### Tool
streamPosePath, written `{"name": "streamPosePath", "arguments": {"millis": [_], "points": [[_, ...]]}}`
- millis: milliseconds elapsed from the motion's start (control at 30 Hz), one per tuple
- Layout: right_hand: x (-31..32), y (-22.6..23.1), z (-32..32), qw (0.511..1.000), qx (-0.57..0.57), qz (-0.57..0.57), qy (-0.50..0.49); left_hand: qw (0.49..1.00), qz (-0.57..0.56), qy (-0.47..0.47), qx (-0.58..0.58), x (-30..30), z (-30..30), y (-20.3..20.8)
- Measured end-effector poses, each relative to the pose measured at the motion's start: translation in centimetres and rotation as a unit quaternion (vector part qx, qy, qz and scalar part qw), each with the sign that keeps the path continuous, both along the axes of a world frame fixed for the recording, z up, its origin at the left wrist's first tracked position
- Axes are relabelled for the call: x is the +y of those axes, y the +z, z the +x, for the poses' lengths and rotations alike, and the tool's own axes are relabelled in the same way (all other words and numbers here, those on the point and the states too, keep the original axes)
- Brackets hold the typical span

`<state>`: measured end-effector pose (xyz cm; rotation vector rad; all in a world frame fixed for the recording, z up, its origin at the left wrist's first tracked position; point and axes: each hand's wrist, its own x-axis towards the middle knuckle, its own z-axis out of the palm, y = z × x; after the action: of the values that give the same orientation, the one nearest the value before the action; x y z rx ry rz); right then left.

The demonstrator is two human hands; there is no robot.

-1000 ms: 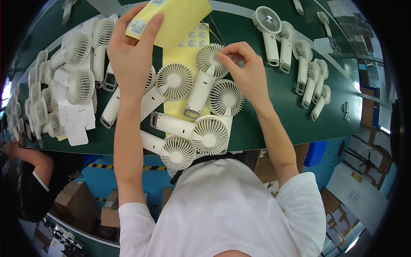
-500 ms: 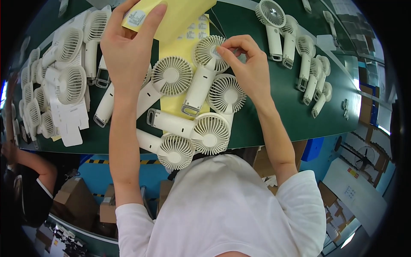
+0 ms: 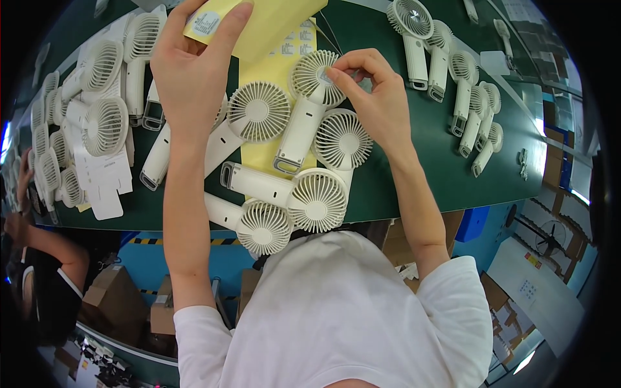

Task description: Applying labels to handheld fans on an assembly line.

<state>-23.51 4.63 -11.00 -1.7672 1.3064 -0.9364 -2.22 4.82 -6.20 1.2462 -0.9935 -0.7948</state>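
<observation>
My left hand (image 3: 191, 81) grips a curled yellow sticker sheet (image 3: 278, 26) at its edge, with a pale printed label (image 3: 206, 22) showing near the thumb. Thumb and forefinger of my right hand (image 3: 378, 97) pinch a small label (image 3: 325, 76) over the hub of a white handheld fan (image 3: 301, 136). Whether the label touches the hub I cannot tell. Around that fan lie several others, among them one (image 3: 260, 112) to its left, one (image 3: 343, 139) to its right and one (image 3: 317, 200) nearer me. Under them is yellow label backing (image 3: 249, 155).
Many white fans (image 3: 105, 126) rest on white cardboard pieces (image 3: 107, 187) at the left of the green table (image 3: 440, 168). More fans (image 3: 462, 90) lie at the far right. Another person's arm (image 3: 58, 249) shows at the left edge. Cardboard boxes (image 3: 116, 304) stand below the table.
Hardly anything differs. My right hand has shifted very slightly, still pinching the label at the fan's hub. The other person's hand at the left edge has moved up.
</observation>
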Motion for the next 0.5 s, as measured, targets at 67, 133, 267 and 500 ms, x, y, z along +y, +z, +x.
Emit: {"name": "streamPosePath", "arguments": {"millis": [67,133,267,500], "points": [[0.0,-0.1,0.0,1.000,0.001,-0.005,-0.004,1.000,0.000,-0.003,0.003,-0.1,-0.1,-0.1],[0.1,-0.2,0.2,0.999,0.013,-0.029,-0.004,1.000,0.001,-0.002,0.014,-0.1,-0.1,0.0],[0.2,-0.8,0.4,0.974,0.138,-0.178,-0.010,0.999,-0.012,-0.025,0.016,0.0,0.2,-0.4],[0.7,0.4,0.9,0.924,0.349,-0.140,-0.062,0.998,-0.036,-0.009,-0.058,-0.2,1.5,-1.9]]}}
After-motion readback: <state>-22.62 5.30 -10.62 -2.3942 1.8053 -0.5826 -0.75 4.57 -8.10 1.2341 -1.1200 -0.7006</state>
